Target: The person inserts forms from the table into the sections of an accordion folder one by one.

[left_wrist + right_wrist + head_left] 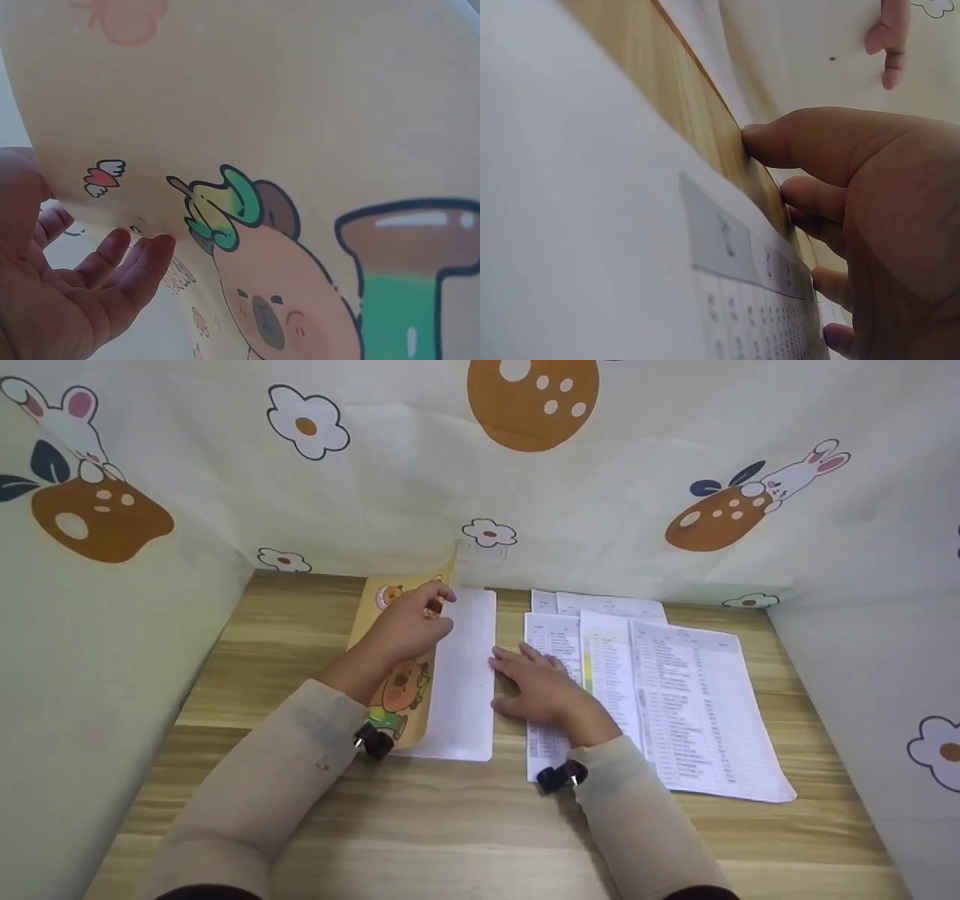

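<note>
A notebook with a tan cartoon-printed cover point(401, 682) lies on the wooden table, its cover partly raised along the right side. Beneath, a white page point(466, 682) shows. My left hand point(405, 626) is at the raised cover, its fingers loosely bent; in the left wrist view the fingertips point(161, 247) lie against the printed side. Between the notebook and the printed sheets point(690, 712), my right hand point(540, 686) rests with spread fingers. Its thumb point(761, 142) reaches toward the notebook's right edge, while its palm is over the leftmost sheet.
Several printed sheets overlap on the right, one with a yellow and green strip point(587, 667). More sheets point(611, 605) lie behind them against the back. Pale cloth walls point(397, 495) with fruit, rabbits and flowers enclose the wooden table point(450, 825) at the back and sides.
</note>
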Demonstrator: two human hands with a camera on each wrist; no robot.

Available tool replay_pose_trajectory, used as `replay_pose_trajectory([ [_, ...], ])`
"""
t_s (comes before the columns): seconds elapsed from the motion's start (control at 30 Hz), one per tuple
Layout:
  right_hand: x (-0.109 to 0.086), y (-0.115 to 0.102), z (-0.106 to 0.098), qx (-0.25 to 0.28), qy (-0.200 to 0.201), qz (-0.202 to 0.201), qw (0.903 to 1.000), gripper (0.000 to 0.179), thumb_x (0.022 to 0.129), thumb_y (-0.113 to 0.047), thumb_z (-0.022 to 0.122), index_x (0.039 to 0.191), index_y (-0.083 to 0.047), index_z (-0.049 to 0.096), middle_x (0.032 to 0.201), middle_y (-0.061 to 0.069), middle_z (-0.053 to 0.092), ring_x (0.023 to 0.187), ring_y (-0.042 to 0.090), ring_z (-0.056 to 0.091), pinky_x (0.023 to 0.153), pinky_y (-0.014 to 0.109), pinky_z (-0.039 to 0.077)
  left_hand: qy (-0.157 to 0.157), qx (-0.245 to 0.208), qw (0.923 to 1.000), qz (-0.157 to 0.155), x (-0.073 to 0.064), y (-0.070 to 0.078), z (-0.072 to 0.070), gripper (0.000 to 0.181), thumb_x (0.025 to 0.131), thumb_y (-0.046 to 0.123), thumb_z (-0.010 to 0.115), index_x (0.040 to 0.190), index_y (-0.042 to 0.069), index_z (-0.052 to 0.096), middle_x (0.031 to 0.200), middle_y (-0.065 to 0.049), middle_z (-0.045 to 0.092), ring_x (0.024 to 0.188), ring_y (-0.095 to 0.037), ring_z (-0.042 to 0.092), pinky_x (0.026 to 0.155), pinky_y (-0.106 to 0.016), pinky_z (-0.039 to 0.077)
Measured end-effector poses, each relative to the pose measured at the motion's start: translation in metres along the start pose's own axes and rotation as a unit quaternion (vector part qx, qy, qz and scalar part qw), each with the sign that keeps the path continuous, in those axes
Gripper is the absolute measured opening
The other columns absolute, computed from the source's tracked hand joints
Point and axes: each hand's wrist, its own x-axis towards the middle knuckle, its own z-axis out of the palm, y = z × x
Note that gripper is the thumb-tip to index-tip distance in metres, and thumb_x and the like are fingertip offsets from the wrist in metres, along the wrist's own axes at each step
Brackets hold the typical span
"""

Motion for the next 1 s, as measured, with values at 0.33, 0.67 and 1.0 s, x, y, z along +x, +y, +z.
replay_pose_trajectory([
  [0.33, 0.001, 0.004, 0.0, 0.003, 0.002, -0.009, 1.0, 0.074, 0.095, -0.051, 0.07, 0.163, -0.035, 0.045, 0.176, -0.02, 0.028, 0.17, 0.024, 0.009, 0.135, 0.061, 0.01, 0.014, -0.039, 0.9991, -0.011, -0.005, 0.002, -0.011, 0.041, 0.098, 0.031, 0.061, 0.139, 0.029, 0.059, 0.144, -0.009, 0.058, 0.123, -0.031, 0.059, 0.09, -0.04, 0.06],
  [0.67, 0.001, -0.001, 0.002, -0.016, 0.042, 0.002, 0.999, 0.08, 0.088, -0.061, 0.077, 0.157, -0.028, 0.054, 0.173, -0.014, 0.038, 0.167, 0.024, 0.025, 0.135, 0.052, 0.02, 0.025, -0.12, 0.9924, -0.015, -0.007, 0.001, -0.023, 0.037, 0.1, 0.029, 0.061, 0.136, 0.029, 0.057, 0.143, -0.006, 0.054, 0.117, -0.029, 0.059, 0.092, -0.038, 0.059],
  [1.0, -0.001, -0.002, 0.001, -0.016, 0.036, -0.001, 0.9992, 0.076, 0.088, -0.056, 0.079, 0.156, -0.033, 0.055, 0.173, -0.015, 0.035, 0.167, 0.022, 0.022, 0.136, 0.052, 0.02, 0.029, -0.123, 0.9918, -0.017, -0.009, 0.003, -0.034, 0.038, 0.1, 0.026, 0.06, 0.138, 0.026, 0.057, 0.142, -0.009, 0.053, 0.114, -0.029, 0.058, 0.089, -0.038, 0.056],
])
